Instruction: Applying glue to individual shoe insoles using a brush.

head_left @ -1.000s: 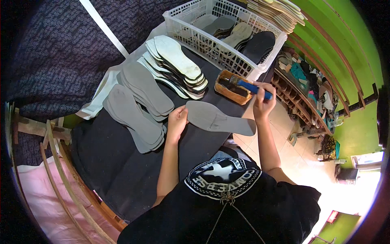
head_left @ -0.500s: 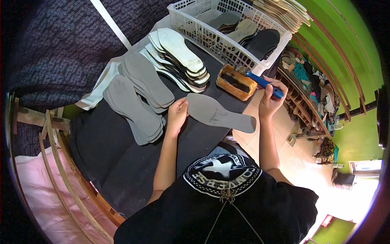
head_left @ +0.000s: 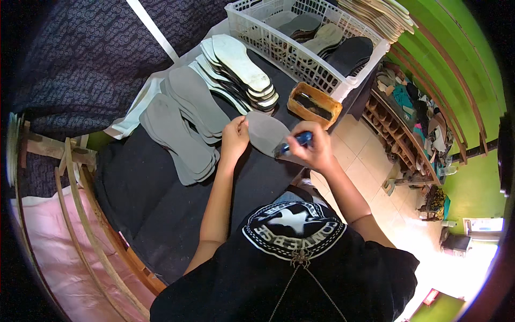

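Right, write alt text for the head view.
A person's left hand holds a grey insole by its edge above a black-covered table, while the right hand grips a blue-handled tool at the insole's surface. Stacks of grey insoles and a pile of white ones lie to the left; a brown container and white plastic crate sit beyond.

Stretches left forearm point(head_left: 217, 201) out between twelve and one o'clock, pinching with left hand point(head_left: 235, 140). Slants right forearm point(head_left: 348, 196) toward eleven, elbow-bent, curling right hand point(head_left: 315, 147) into a closed grip. Holds right hand apart from left, at its three o'clock.
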`<state>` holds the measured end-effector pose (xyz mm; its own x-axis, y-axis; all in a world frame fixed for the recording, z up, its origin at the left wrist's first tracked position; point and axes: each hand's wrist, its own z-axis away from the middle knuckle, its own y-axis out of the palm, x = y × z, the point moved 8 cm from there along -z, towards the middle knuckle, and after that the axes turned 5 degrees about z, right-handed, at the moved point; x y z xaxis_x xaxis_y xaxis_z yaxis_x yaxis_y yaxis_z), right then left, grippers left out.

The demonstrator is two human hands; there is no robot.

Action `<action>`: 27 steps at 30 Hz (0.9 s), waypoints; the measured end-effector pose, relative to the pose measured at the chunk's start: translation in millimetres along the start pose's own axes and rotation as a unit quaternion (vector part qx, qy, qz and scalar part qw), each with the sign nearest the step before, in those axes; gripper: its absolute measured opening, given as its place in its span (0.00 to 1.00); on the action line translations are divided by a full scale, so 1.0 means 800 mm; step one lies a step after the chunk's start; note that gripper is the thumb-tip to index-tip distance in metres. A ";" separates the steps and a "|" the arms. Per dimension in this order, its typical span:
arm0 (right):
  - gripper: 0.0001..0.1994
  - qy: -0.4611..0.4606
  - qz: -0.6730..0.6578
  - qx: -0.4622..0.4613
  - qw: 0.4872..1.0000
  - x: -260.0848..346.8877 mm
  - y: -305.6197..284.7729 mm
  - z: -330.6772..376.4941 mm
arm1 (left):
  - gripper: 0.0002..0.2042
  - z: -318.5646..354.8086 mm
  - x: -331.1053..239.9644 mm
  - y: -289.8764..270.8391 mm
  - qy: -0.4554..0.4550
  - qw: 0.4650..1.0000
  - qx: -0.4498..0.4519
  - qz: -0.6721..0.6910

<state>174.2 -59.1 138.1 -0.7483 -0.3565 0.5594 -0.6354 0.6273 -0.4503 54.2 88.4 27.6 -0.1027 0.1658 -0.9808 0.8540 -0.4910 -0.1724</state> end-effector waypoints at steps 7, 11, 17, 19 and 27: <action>0.14 -0.088 0.066 0.145 0.983 0.029 0.046 -0.018 | 0.10 0.001 0.000 0.003 0.019 0.999 -0.011 0.029; 0.14 -0.094 0.078 0.160 0.980 0.033 0.055 -0.020 | 0.11 0.000 0.008 0.002 0.022 0.999 -0.010 0.036; 0.17 -0.077 0.017 0.170 0.982 0.021 0.033 0.011 | 0.11 0.003 0.017 0.003 0.012 0.998 -0.018 0.053; 0.17 -0.063 0.032 0.119 0.990 0.013 0.010 0.022 | 0.11 0.001 0.018 0.004 0.004 0.998 -0.015 0.054; 0.18 -0.022 0.103 0.107 0.989 -0.003 0.014 0.008 | 0.11 0.007 0.013 0.004 0.017 0.995 -0.055 0.085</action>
<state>167.9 -55.9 127.4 -0.8703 -0.2691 0.4126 -0.4915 0.5303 -0.6908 52.8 84.1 16.2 0.0627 0.1177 -0.9911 0.9081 -0.4186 0.0078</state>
